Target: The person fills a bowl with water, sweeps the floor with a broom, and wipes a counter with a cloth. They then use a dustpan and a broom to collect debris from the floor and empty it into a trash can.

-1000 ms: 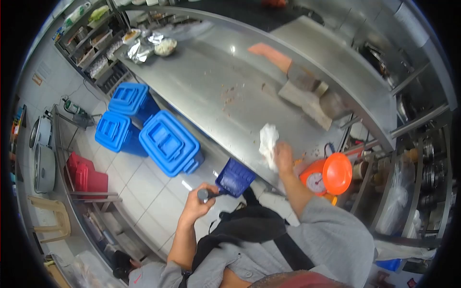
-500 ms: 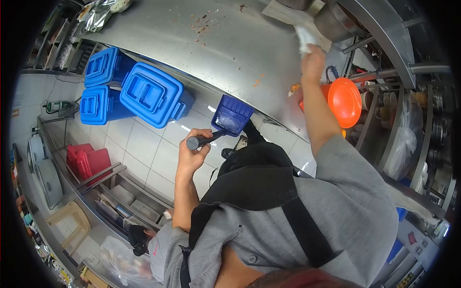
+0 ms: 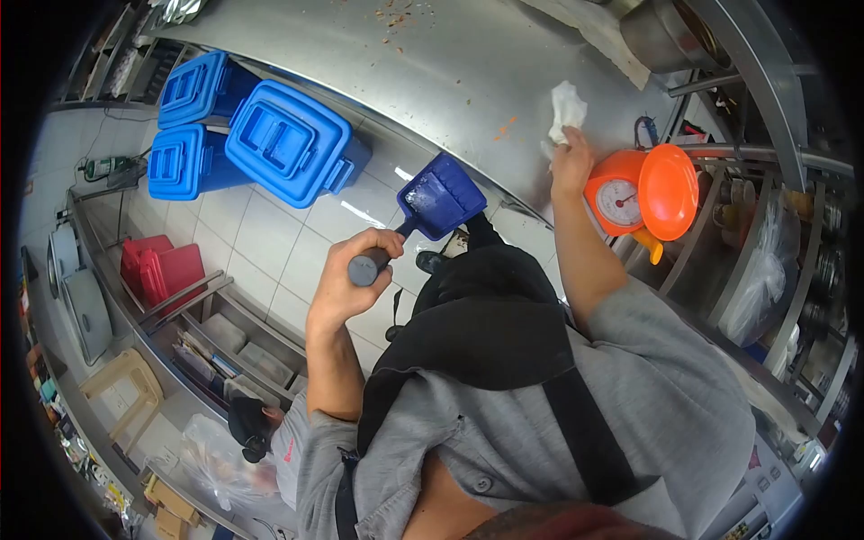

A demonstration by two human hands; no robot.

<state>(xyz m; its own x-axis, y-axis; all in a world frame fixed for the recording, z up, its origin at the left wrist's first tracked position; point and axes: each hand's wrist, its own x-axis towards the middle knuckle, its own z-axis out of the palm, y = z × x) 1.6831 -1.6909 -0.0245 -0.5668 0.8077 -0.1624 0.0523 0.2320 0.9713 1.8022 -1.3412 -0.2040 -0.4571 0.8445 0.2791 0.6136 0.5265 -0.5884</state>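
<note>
We see two bare hands at work over a shiny metal surface (image 3: pixel 360 54) that fills the top of the frame.

The left hand (image 3: pixel 346 274) is left of the middle. Its grip is wrapped tight around the dark round handle (image 3: pixel 367 266) of a blue dustpan (image 3: pixel 441 193). The pan sticks up and to the right from the fist. Its wide end is just under the near edge of the surface, out over the tiled floor (image 3: pixel 261 243).

The right hand (image 3: pixel 571 157) is in the upper right. Its grip is bunched on a crumpled white cloth (image 3: pixel 567 108). The cloth sits on the surface, close to the near edge. A few small orange crumbs (image 3: pixel 504 130) lie on the metal, just left of the cloth. More brown crumbs (image 3: pixel 400 13) are at the very top of the frame.

Just to the right of the right hand is an orange kitchen scale (image 3: pixel 621 200) with a white dial. Its round orange bowl (image 3: pixel 668 191) is tipped on its side. A metal pot (image 3: pixel 661 36) stands in the top right corner.

On the floor, upper left, are three blue bins (image 3: pixel 292 144) with lids, close together. Below them are red crates (image 3: pixel 162 270) by a low rack. In the lower left we see another person in a dark cap (image 3: pixel 247 423).
</note>
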